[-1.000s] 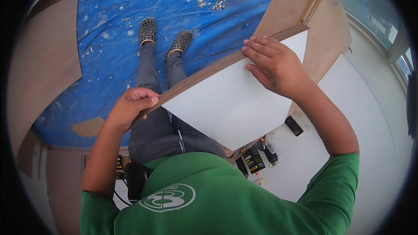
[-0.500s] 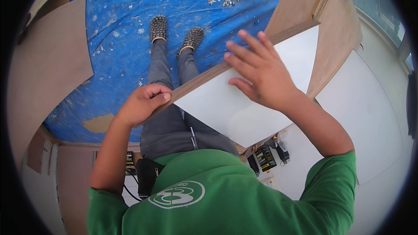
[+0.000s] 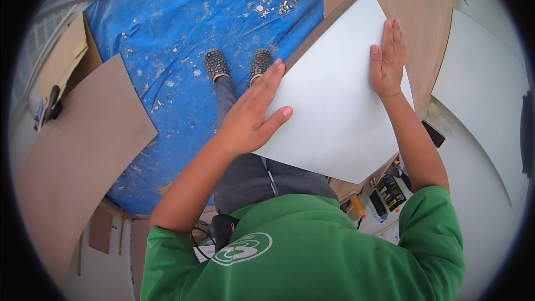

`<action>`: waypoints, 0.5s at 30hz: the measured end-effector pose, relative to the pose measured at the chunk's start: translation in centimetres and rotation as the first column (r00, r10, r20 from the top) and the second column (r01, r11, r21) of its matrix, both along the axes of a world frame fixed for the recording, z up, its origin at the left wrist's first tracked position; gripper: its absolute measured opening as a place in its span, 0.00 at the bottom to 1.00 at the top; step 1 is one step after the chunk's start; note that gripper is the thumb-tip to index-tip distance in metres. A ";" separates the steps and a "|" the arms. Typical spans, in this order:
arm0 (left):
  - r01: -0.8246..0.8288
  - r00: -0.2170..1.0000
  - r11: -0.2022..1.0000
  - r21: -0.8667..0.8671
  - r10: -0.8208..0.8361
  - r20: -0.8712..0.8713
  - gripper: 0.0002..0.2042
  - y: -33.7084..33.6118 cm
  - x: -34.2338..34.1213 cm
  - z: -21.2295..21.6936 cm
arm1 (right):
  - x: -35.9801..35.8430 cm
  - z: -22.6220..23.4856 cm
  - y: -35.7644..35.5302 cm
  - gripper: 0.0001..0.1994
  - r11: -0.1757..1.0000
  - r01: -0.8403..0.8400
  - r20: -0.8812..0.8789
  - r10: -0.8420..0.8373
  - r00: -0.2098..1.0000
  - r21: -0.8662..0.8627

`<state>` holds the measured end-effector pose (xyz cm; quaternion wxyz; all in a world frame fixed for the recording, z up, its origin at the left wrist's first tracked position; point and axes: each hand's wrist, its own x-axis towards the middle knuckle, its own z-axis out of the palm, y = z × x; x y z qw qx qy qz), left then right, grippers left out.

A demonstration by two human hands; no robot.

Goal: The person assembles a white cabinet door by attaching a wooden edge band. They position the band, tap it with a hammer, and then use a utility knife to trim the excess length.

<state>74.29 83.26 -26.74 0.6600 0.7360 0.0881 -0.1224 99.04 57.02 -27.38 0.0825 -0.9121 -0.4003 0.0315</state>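
A white panel (image 3: 332, 95) with a brown wooden edge strip (image 3: 329, 21) stands tilted in front of my body. My left hand (image 3: 255, 112) lies along its left edge, fingers stretched out and pointing up along the strip, thumb apart over the white face. Near the opposite edge, my right hand (image 3: 388, 62) rests flat on the white face with fingers stretched and the thumb apart. Neither hand is wrapped round the panel. The underside of the panel is hidden.
Blue sheeting (image 3: 173, 39) with scattered debris covers the floor under my shoes. A brown board (image 3: 83, 156) leans at the left. At the right stand a plywood sheet (image 3: 426, 17) and a white sheet (image 3: 485, 89). Tools and boxes (image 3: 390, 192) sit by my right elbow.
My left hand has let go its grip on the edge strip and now lies flat along it. My right hand has come down to the panel's right edge. The panel has turned more face-up toward me.
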 end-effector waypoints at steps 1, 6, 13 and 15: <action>0.024 1.000 1.000 0.018 -0.024 0.006 0.36 -0.1 0.8 -0.2 | -0.1 -0.1 -0.1 0.30 1.000 0.004 0.014 -0.004 1.000 0.004; 0.092 0.996 0.994 0.054 -0.092 -0.002 0.39 -0.3 3.6 -0.1 | -0.3 0.2 0.3 0.29 0.996 0.070 0.052 -0.067 0.996 -0.062; 0.113 0.993 0.989 0.093 -0.111 -0.027 0.40 -0.6 5.4 0.3 | -0.6 0.3 0.5 0.29 0.992 0.107 0.071 -0.101 0.992 -0.074; 0.105 0.994 0.988 0.111 -0.106 0.003 0.41 -0.9 5.9 0.1 | -0.6 0.3 0.5 0.29 0.989 0.114 0.069 -0.108 0.992 -0.095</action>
